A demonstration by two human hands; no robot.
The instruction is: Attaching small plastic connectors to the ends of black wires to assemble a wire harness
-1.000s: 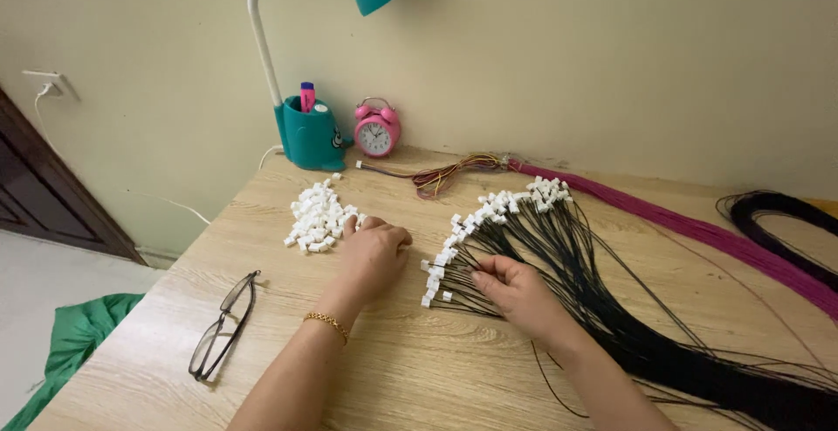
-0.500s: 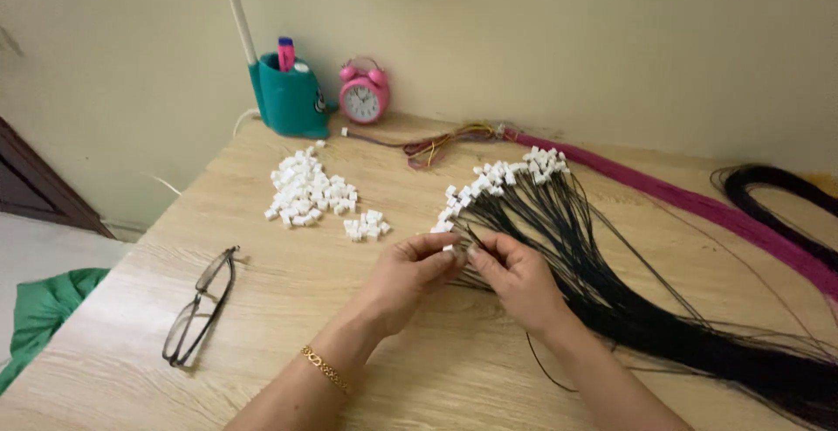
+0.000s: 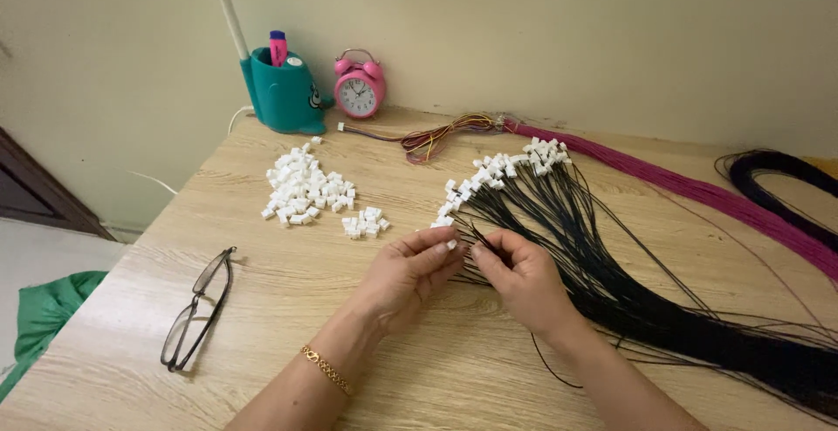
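My left hand [image 3: 410, 275] pinches a small white plastic connector [image 3: 450, 244] between thumb and fingers at the middle of the wooden desk [image 3: 262, 326]. My right hand [image 3: 521, 278] faces it, fingertips gripping the end of a thin black wire [image 3: 479, 237]. The two hands almost touch. Behind them a fan of black wires [image 3: 594, 256] lies spread, most tipped with white connectors [image 3: 497, 169]. A pile of loose white connectors [image 3: 301, 188] and a smaller cluster [image 3: 365, 222] sit to the left.
Folded glasses [image 3: 196, 310] lie near the desk's left front. A teal lamp base and pen holder [image 3: 284, 92] and a pink alarm clock [image 3: 358, 88] stand at the back wall. Magenta wires [image 3: 698, 191], multicoloured wires [image 3: 441, 134] and a dark coil [image 3: 777, 178] lie right.
My left hand left the connector pile and came right to meet my right hand at the wire ends, now holding a connector. The camera view dipped and shifted.
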